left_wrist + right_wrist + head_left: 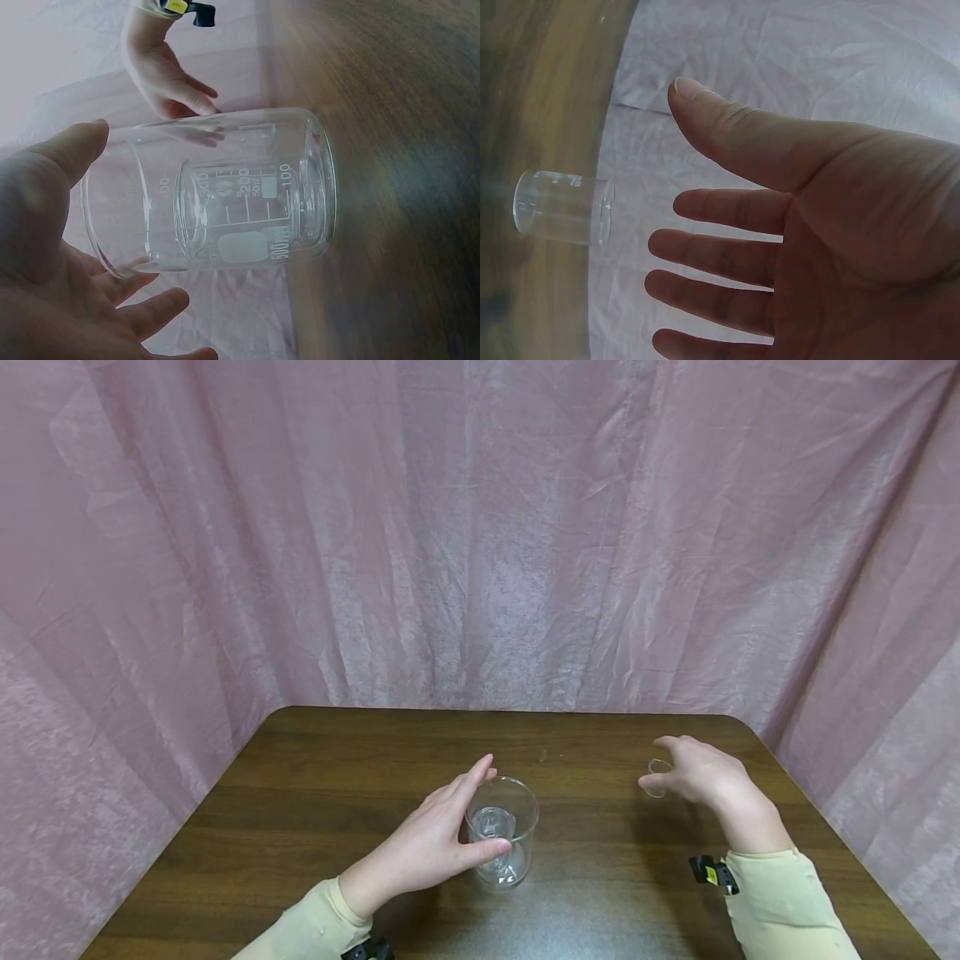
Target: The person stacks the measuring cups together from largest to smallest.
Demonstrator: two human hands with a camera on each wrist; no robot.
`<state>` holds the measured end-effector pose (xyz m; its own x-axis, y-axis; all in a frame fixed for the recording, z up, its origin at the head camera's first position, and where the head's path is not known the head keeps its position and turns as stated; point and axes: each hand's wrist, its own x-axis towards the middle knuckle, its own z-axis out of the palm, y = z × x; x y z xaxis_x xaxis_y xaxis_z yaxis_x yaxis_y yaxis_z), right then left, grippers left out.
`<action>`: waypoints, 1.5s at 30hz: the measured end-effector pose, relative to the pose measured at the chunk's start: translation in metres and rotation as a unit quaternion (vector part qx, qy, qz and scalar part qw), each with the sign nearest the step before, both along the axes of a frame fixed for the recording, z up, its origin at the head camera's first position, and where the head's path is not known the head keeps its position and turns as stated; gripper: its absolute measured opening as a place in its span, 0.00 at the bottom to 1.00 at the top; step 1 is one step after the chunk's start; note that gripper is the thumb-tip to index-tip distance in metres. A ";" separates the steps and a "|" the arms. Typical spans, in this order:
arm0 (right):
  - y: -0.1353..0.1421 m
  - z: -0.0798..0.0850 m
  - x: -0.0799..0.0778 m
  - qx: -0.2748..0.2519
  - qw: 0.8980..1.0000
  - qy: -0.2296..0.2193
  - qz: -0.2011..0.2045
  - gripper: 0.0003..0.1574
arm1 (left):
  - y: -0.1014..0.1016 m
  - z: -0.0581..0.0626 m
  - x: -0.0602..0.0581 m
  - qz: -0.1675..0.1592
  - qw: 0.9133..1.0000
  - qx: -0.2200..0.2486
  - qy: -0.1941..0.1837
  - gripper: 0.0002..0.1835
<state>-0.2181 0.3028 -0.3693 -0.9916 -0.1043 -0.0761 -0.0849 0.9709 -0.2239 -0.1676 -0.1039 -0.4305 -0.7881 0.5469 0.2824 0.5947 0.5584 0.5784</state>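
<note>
A large clear glass beaker [522, 852] with white markings, "500" among them, stands upright on the table. Inside it sits a smaller glass beaker [225, 202]. My left hand [431, 847] is beside the large beaker, thumb near the front of its rim and straight fingers along the far left side. In the left wrist view the thumb [86, 146] overlaps the rim. Over on the right, my right hand [708, 777] hovers with fingers spread near another small glass beaker [562, 210], which stands upright beyond the fingertips in the right wrist view.
The brown wooden table [337, 760] has rounded far corners. Pink curtains [480, 527] hang behind it and along both sides. A faint clear spot [543, 756] shows on the tabletop behind the large beaker.
</note>
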 end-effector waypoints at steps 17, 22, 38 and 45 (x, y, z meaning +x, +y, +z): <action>0.008 -0.009 -0.005 -0.006 1.000 -0.015 -0.009 0.57 | 0.000 0.000 0.001 0.001 1.000 0.001 0.000 0.59; 0.009 -0.013 -0.005 -0.005 1.000 -0.014 -0.003 0.52 | 0.000 0.001 0.001 0.003 1.000 0.002 -0.002 0.59; 0.010 -0.020 -0.008 -0.007 1.000 -0.024 0.000 0.39 | 0.000 0.001 0.001 0.002 1.000 0.004 -0.004 0.59; 0.012 -0.023 -0.009 -0.014 1.000 -0.025 0.002 0.34 | 0.000 0.001 0.001 0.001 1.000 0.003 -0.003 0.59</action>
